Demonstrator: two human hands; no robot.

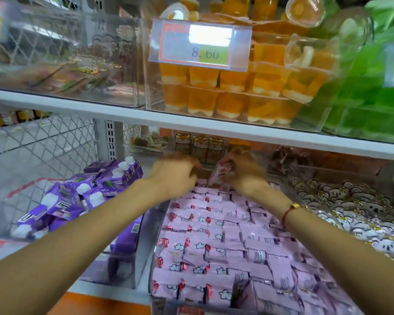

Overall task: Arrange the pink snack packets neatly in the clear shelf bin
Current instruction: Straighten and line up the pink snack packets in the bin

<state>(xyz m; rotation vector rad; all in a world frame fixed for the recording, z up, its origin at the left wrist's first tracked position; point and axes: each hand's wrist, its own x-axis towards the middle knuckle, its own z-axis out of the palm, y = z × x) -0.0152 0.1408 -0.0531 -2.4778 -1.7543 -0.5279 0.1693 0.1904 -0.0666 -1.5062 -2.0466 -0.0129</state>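
Pink snack packets (225, 242) lie in overlapping rows filling the clear shelf bin (154, 258) on the lower shelf. At the bin's far end, the right hand (243, 171) pinches one raised pink packet (223, 172); the left hand (175, 175) is blurred, its grip unclear.

Pink packets (216, 242) with white flowers and red marks fill my bin; purple cartons (77, 196) lower left, orange cups (232, 87) up top.

Snack packets (214, 242) in shelf bin (154, 258); pouches (82, 196) left; jelly cups (232, 92) on shelf above.
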